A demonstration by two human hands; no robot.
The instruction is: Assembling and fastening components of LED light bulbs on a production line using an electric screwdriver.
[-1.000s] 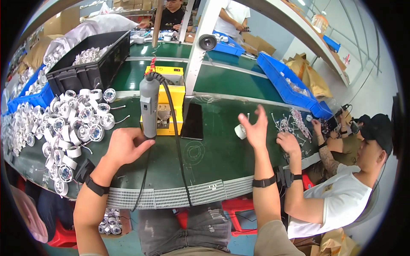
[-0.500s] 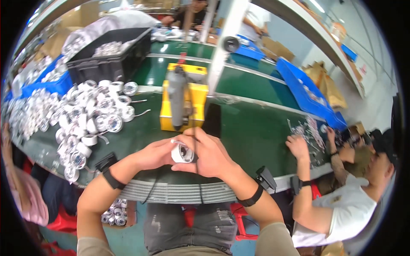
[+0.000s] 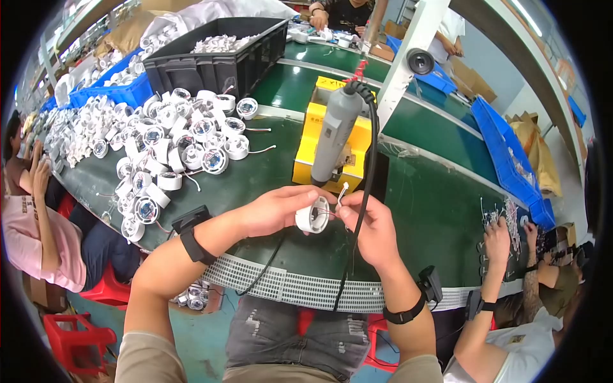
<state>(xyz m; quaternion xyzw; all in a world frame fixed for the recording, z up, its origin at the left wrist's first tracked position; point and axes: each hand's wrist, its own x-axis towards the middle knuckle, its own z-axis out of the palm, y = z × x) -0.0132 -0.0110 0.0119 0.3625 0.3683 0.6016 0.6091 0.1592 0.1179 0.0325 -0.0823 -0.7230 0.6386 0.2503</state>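
Observation:
My left hand [image 3: 279, 209] grips a round white plastic housing [image 3: 305, 219] over the front of the green worktable. Its open side is turned to the right, and thin wires come out of it. Between the thumb and fingers of my right hand [image 3: 373, 231] is the wire lead, its small white connector [image 3: 345, 187] sticking up above the fingertips. Just beyond my hands hangs a grey electric screwdriver [image 3: 334, 131] in front of a yellow stand [image 3: 308, 143]. Its black cable passes in front of my right hand.
A heap of similar white housings [image 3: 167, 157] covers the table's left side. Behind it stand a black crate [image 3: 198, 73] and a blue bin [image 3: 118, 94]. A white post [image 3: 408, 70] rises past the stand. Co-workers sit at both sides; one person's hand [image 3: 496, 239] is among loose wires.
My hands have moved apart; the right now pinches the wire lead beside the housing instead of cupping it. The housing has turned its opening to the right. The whole view has shifted.

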